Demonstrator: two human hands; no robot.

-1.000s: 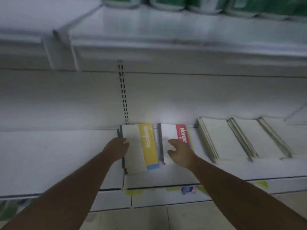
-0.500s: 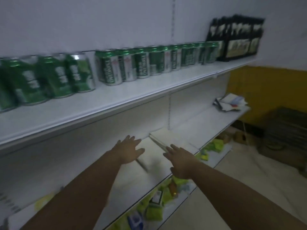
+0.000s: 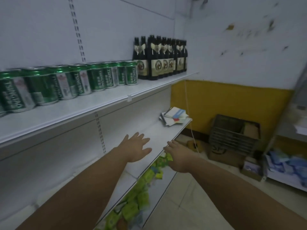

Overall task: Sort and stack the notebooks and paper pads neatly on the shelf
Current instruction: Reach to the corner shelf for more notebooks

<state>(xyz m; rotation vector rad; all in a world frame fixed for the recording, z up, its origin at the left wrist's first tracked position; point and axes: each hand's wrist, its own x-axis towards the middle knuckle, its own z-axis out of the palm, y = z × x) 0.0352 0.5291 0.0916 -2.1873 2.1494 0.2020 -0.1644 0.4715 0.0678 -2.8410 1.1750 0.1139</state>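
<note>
Now both hands [image 3: 135, 149] empty, notebks [image 3: 174, 116] far.

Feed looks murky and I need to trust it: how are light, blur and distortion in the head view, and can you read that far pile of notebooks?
Head view: dim, bluish, no glare. Green cans at left smeared by motion blur; dark bottles sharper. Wide-angle lens bends the shelf edge. Notebook pile small and soft, covers unreadable. Both the left hand and right hand are open, empty.

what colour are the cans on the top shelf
Green and white cans, clearest in the head view.
</note>
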